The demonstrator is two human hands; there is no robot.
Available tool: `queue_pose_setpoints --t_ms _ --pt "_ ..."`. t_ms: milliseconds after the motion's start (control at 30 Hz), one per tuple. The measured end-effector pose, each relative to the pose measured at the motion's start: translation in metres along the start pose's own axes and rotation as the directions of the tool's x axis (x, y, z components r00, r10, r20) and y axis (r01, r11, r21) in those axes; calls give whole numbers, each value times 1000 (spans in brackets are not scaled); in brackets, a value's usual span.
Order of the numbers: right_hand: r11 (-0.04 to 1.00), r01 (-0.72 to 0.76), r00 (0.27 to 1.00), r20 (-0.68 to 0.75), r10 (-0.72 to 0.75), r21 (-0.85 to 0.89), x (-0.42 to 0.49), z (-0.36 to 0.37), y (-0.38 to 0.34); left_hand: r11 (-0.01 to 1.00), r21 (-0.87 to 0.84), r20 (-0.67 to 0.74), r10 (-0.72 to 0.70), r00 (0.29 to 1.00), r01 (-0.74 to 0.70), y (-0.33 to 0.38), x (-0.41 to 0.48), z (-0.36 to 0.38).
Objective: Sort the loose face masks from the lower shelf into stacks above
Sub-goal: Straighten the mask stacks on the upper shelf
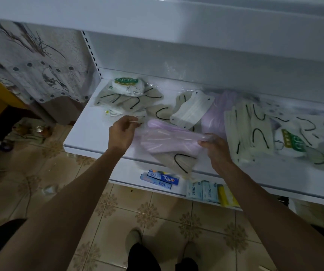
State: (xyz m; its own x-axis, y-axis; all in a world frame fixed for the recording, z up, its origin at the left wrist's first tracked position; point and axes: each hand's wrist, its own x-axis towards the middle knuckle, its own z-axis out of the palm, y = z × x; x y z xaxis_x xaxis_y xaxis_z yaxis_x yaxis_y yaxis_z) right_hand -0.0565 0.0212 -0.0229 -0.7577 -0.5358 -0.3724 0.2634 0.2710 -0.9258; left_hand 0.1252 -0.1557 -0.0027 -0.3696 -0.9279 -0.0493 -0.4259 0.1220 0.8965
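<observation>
**Q:** Hands?
**A:** Left hand [122,133]: thumb and forefinger pinch the left edge of the pink mask [169,137], other fingers curled. Right hand [215,148]: fingers curled round its right end. I hold it between both hands, just above the front of the shelf [91,133].

**Q:** Under it?
**A:** One beige mask [178,163] with black loops, beneath my hands, overhanging the shelf edge.

**Q:** Elsewhere on the shelf?
**A:** White mask [192,110], just beyond my hands. Beige stack [249,133], right of my right hand. Green-label pack [128,87], well beyond my left hand.

**Q:** Below?
**A:** Lower shelf [122,181]: toothpaste boxes [159,178] beneath my hands, and ZERO packs [202,190] beneath my right wrist.
</observation>
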Motion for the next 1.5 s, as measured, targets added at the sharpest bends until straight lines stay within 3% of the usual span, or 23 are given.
queue_pose_setpoints --t_ms 133,233,333,500,667,767,900,1033,1100,1167,1333,1500 --pt "992 23 1000 -12 -22 126 9 -7 -6 959 -281 -48 1 999 -14 13 4 4" --pt "989 78 997 12 -81 127 15 -13 -2 886 -459 -112 13 994 -64 6 1 6" --pt "984 103 993 36 -109 145 18 -16 13 853 -520 -105 -127 986 54 -24 -9 11" --pt "977 155 987 23 -160 146 17 -15 41 748 -645 19 -186 982 154 -51 -29 36" --pt "973 163 983 59 -175 165 14 -7 51 828 -554 72 -53 996 85 -51 -26 48" --pt "977 200 968 135 -209 78 10 -18 51 851 -525 78 33 996 13 -62 -26 41" --pt "959 277 942 214 -260 -56 7 -24 55 890 -455 254 146 956 -16 -73 -27 41" --pt "959 283 948 160 -274 -34 8 -21 64 968 -234 301 162 940 -92 -77 -27 47" --pt "960 281 959 37 -281 -7 10 -16 67 976 -161 274 190 943 -150 -76 -27 51" --pt "962 264 964 -64 -259 75 11 -10 68 973 -169 241 193 951 -155 -74 -25 54" --pt "965 256 966 -60 -252 56 13 -1 67 973 -221 100 88 991 -64 -68 -21 59" --pt "959 281 951 -145 -272 43 11 -2 69 935 -154 204 347 915 -320 -73 -35 61"
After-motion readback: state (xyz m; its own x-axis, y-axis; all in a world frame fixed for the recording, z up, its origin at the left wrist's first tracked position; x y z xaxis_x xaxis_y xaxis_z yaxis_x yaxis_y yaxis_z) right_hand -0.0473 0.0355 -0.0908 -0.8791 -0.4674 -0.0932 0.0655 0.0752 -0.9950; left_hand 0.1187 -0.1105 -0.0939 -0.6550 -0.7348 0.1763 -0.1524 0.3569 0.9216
